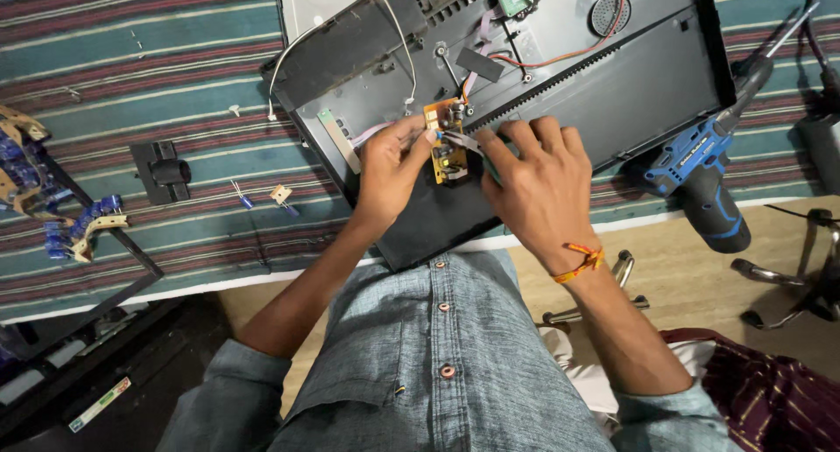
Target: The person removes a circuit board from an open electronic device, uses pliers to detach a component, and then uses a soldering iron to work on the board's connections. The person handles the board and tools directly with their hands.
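Covering the bench, a striped cloth (pixel 131 67) is lying under an opened black casing (pixel 630 93), which is showing grey metal, wires and a round speaker grille inside. We are leaning over its near edge in a grey buttoned shirt (pixel 437 364). A blue cordless drill (pixel 700 176) is lying on the cloth to our right, near the casing's corner. We are closing our right hand (pixel 538 185) around a slim metal tool (pixel 459 140), its tip touching a small yellow board (pixel 448 150). We are pinching that board's left edge with our left hand (pixel 389 168), holding it upright just above the casing's front panel. A small black bracket (pixel 162 170) is resting well to the left. Two tiny loose parts (pixel 280 196) are lying between it and the casing.
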Demonstrator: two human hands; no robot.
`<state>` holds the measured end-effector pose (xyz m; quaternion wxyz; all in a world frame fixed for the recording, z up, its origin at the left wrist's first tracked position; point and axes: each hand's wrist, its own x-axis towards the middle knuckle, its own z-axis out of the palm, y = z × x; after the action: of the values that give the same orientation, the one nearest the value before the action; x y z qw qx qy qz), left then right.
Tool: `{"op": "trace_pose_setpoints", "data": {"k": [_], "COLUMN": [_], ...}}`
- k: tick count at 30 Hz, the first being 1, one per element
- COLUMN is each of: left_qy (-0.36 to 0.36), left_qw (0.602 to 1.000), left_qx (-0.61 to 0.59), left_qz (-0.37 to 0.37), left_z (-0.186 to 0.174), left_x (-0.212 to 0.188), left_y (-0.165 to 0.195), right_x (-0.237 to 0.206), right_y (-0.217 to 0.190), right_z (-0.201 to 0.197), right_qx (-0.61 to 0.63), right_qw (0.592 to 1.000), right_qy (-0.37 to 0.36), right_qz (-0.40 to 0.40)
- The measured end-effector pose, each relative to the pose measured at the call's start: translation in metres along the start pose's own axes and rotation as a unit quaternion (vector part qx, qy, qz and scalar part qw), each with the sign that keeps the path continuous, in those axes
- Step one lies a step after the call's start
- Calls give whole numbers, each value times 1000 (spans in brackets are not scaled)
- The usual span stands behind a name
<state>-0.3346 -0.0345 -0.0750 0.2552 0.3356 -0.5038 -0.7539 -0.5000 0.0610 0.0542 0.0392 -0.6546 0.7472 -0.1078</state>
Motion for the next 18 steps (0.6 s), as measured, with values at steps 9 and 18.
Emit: {"op": "trace_pose_setpoints", "data": {"k": [9,18], "left_qy": [-9,-44], "left_qw": [999,999], "left_qx": [45,30], "left_qz": [-7,-12], "left_z": [-4,-7], "left_x": [8,13], "left_y": [1,14], "right_x": [21,34], "right_y": [27,27], "right_z": [-13,-19], "right_qx": [-71,-141], "right_qw": [986,969], "right_qy": [-14,-35], "right_qz": [-147,-200]}}
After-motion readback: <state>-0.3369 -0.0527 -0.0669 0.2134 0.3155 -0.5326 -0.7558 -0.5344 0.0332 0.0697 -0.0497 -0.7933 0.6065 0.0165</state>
